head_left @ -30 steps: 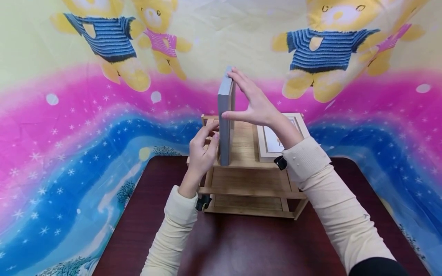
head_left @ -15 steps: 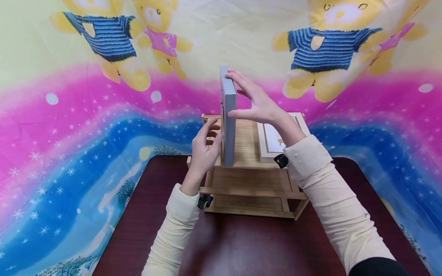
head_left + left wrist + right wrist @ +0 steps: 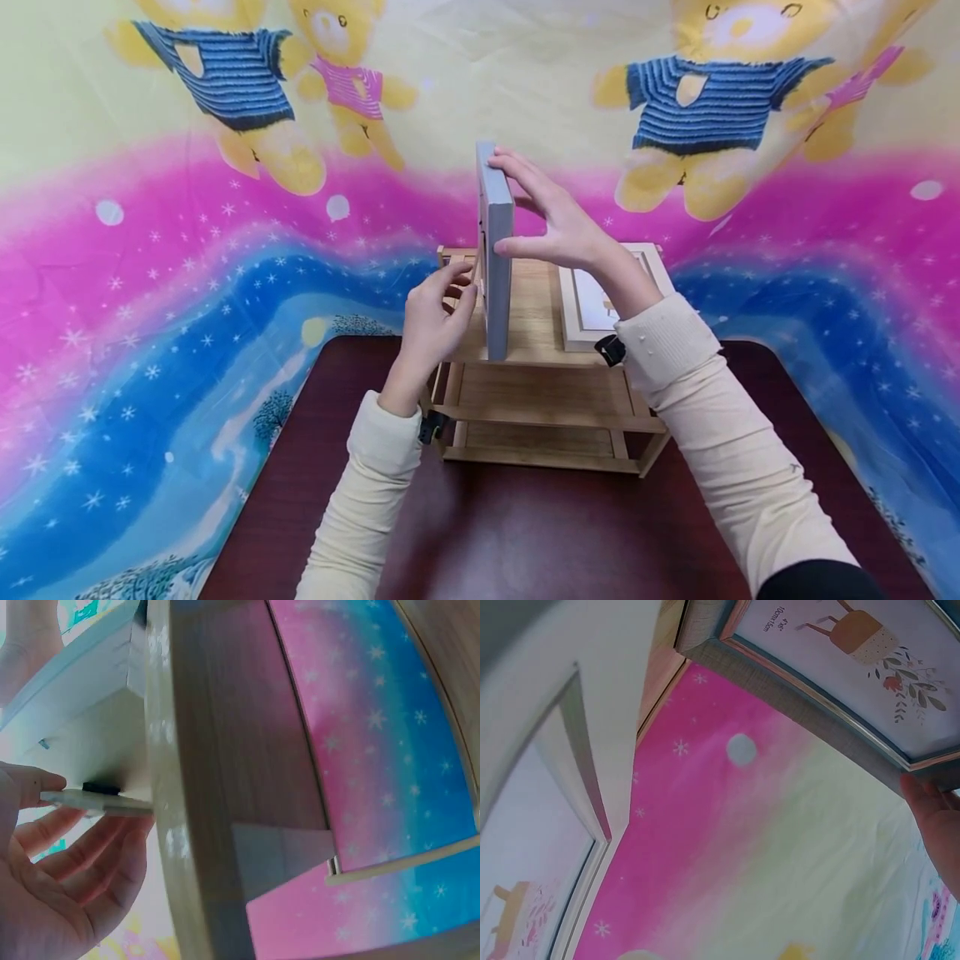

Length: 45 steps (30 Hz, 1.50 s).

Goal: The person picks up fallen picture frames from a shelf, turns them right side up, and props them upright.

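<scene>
A grey picture frame (image 3: 500,275) stands on edge atop the wooden rack (image 3: 534,317), its narrow side towards me. With thumb on the near side edge and fingers over the top edge, my right hand (image 3: 558,221) holds it steady. On the frame's back, at the left, my left hand (image 3: 435,317) pinches a thin flat support leg (image 3: 94,801) between thumb and fingers. That leg sticks out from the back near a small black piece (image 3: 101,788). The right wrist view shows the frame's front, a print (image 3: 870,645) of a vase with flowers.
A white picture frame (image 3: 588,342) lies face up on the rack's top, right of the grey one and under my right forearm. Lower shelves (image 3: 540,392) open towards me. The rack stands on a dark red table (image 3: 525,533), before a bear-patterned cloth (image 3: 465,100).
The grey frame has turned slightly, now showing its back edge at the left. My left hand has shifted a little left, drawing the support leg out from the back. The right hand kept its hold.
</scene>
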### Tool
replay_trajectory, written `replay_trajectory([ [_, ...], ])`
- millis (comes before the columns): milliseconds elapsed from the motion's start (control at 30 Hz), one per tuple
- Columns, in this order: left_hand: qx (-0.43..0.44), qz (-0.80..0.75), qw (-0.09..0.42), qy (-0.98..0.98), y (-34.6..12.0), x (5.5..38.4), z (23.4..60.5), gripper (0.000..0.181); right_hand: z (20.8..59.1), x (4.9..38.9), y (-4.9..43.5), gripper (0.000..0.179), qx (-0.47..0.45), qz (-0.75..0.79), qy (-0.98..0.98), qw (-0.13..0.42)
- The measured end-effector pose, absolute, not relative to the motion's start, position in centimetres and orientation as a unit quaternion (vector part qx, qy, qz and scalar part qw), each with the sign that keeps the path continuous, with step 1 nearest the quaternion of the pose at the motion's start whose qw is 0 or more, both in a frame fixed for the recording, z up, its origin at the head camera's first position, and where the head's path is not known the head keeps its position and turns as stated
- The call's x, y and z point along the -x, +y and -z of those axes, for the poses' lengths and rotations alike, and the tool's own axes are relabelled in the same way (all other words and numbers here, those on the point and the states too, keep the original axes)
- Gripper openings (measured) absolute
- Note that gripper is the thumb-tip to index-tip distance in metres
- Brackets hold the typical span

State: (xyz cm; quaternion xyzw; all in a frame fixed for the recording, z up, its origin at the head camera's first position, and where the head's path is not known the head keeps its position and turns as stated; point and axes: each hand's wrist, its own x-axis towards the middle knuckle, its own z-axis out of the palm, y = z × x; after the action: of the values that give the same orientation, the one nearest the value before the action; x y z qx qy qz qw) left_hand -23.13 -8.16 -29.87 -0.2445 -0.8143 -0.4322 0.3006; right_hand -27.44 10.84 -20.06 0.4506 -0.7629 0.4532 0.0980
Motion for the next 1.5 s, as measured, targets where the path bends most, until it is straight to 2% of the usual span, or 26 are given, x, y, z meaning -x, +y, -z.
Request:
replay_trajectory([
  [133,0.258,0.371,0.343,-0.823,-8.8,23.0,29.5,0.025,19.8,27.5,10.4,0.08,-0.453,-0.437,-0.771,0.098],
  [367,0.277,0.34,0.365,-0.822,-9.3,23.1,29.7,0.025,18.6,27.6,9.5,0.082,-0.457,-0.374,-0.801,0.094],
  [933,0.272,0.314,0.377,-0.828,-10.0,23.5,30.7,0.025,17.5,27.8,8.2,0.083,-0.476,-0.236,-0.842,0.092],
  [1167,0.261,0.289,0.458,-0.799,-9.5,23.0,31.6,0.019,17.7,27.8,8.3,0.087,-0.475,-0.242,-0.84,0.096],
  [1233,0.25,0.287,0.468,-0.798,-9.4,22.6,31.8,0.019,17.8,27.8,8.3,0.087,-0.476,-0.245,-0.839,0.095],
  [1300,0.237,0.293,0.456,-0.806,-9.4,22.3,32.0,0.029,17.9,27.8,8.3,0.087,-0.475,-0.246,-0.839,0.095],
  [1433,0.22,0.296,0.412,-0.833,-9.4,21.8,32.0,0.068,17.9,27.6,8.3,0.087,-0.471,-0.24,-0.843,0.1],
  [1500,0.215,0.293,0.396,-0.843,-9.3,21.6,32.0,0.08,17.9,27.5,8.3,0.087,-0.466,-0.235,-0.847,0.102],
])
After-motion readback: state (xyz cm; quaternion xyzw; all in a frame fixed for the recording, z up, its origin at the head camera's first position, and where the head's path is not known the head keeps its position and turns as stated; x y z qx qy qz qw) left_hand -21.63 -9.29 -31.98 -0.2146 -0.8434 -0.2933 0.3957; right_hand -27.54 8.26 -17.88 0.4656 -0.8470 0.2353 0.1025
